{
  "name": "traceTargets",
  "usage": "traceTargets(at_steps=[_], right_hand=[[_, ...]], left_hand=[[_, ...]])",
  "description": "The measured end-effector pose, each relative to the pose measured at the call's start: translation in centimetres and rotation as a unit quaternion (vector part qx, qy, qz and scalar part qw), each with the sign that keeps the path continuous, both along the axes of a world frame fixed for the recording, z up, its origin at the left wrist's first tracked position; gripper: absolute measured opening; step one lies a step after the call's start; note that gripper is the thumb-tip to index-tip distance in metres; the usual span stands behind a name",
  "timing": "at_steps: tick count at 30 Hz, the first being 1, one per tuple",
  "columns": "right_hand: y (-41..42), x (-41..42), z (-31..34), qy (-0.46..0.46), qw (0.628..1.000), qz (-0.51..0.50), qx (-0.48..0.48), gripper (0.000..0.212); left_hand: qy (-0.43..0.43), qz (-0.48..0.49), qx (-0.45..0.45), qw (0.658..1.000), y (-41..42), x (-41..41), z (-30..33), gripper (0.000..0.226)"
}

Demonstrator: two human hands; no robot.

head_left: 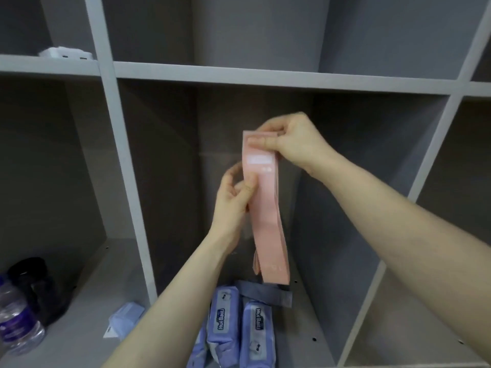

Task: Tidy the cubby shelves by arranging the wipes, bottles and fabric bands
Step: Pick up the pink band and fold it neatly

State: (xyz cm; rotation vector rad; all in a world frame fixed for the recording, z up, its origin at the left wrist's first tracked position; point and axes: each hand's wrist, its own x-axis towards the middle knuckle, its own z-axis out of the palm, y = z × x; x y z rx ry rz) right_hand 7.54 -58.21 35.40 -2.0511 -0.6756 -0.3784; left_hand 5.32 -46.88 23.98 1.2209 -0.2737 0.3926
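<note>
A long pink fabric band (265, 213) hangs upright in front of the middle cubby. My right hand (289, 140) pinches its top end. My left hand (233, 197) grips its left edge partway down. Below it, on the cubby floor, lie several blue packs of wipes (223, 322) side by side, with a grey fabric band (265, 293) flat behind them. In the left cubby a clear water bottle (17, 320) with a purple label stands beside a dark bottle (39, 288).
A light blue packet (127, 318) lies on the left cubby floor near the divider (125, 166). A white object (66, 53) sits on the upper left shelf. Grey shelf boards (265, 78) and dividers frame the cubbies; the right cubby (425, 314) shows only its bare floor.
</note>
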Motion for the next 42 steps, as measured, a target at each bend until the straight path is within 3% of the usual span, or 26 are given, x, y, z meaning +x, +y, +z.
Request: traceTargets(at_steps=[3,7,16,18,21,27,31,35,42], right_hand=[[-1.8,0.2,1.4,0.022,0.996,-0.044,0.073,0.020],[-5.8,-0.4,2.2,0.016,0.984,-0.111,0.137,0.022],[-18.4,-5.3,1.8,0.008,0.935,-0.262,0.237,0.010],[-21.5,-6.4,1.0,0.017,0.923,-0.285,0.259,0.010],[-26.2,-8.0,-0.9,0.043,0.898,-0.307,0.312,0.009],[-35.8,-9.9,-6.8,0.090,0.840,-0.371,0.386,0.009],[-41.6,-10.4,-11.0,0.157,0.848,-0.368,0.349,0.005],[-47.1,-8.5,-15.1,0.230,0.865,-0.352,0.275,0.011],[-53.7,-1.4,-24.5,0.344,0.846,-0.355,0.203,0.012]], left_hand=[[0.022,-0.126,0.036,0.991,-1.0,-0.5,-1.6,0.034],[0.101,-0.312,0.055,0.943,-2.4,-2.1,-3.3,0.020],[0.108,-0.497,0.112,0.854,-7.8,-3.5,-5.6,0.016],[0.109,-0.483,0.130,0.859,-9.7,-3.7,-6.1,0.008],[0.123,-0.415,0.159,0.887,-12.8,-4.1,-6.1,0.016],[0.171,-0.267,0.109,0.942,-19.4,-4.1,-4.8,0.016],[0.193,-0.201,0.151,0.948,-22.9,-2.6,-6.0,0.018],[0.226,-0.131,0.131,0.956,-26.9,-0.4,-8.6,0.017],[0.276,-0.012,0.199,0.940,-33.2,3.5,-17.0,0.006]])
